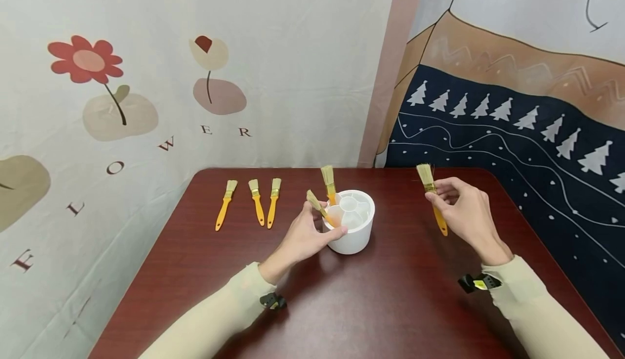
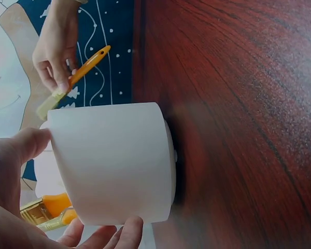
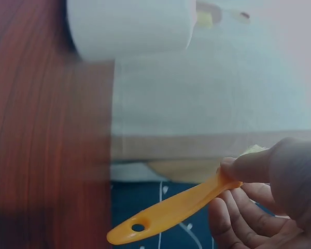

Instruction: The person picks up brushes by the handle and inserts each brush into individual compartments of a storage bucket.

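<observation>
A white round holder (image 1: pixel 352 239) with a divided top stands on the table. My left hand (image 1: pixel 306 235) grips its left side, thumb at the rim and fingers around the wall, as the left wrist view also shows. Two yellow-handled paintbrushes stand in its left compartments, bristles up: one upright brush (image 1: pixel 329 179) and one brush tilted to the left (image 1: pixel 316 202). To the right of the holder, my right hand (image 1: pixel 466 212) pinches another paintbrush (image 3: pixel 171 212) near its ferrule. That brush is held bristles up, its handle slanting down.
Three more paintbrushes lie left of the holder: one farther left (image 1: pixel 225 205), then a pair, a middle brush (image 1: pixel 257 207) and a right brush (image 1: pixel 273 206). The dark red table (image 1: pixel 390 305) ends at the back against hanging cloths, one pale (image 1: pixel 303 77) and one navy (image 1: pixel 537 185).
</observation>
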Motion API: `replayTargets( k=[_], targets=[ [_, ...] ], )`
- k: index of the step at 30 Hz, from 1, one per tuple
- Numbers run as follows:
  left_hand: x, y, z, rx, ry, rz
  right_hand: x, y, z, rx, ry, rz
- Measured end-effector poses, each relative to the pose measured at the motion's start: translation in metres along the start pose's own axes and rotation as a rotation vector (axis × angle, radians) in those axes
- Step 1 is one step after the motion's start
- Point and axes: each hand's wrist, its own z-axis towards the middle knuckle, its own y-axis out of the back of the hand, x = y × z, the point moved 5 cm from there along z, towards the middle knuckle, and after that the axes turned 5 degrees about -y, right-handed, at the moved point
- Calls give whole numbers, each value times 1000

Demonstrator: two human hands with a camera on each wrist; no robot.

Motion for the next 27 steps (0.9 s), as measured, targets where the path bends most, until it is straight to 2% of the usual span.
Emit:
replayTargets(
  k=[12,27],
  targets=[
    [1,2,1,33,24,-6,36,0,-11,15,61,86],
    [2,3,3,52,20,4,81,-4,-25,62,120,175]
  ],
)
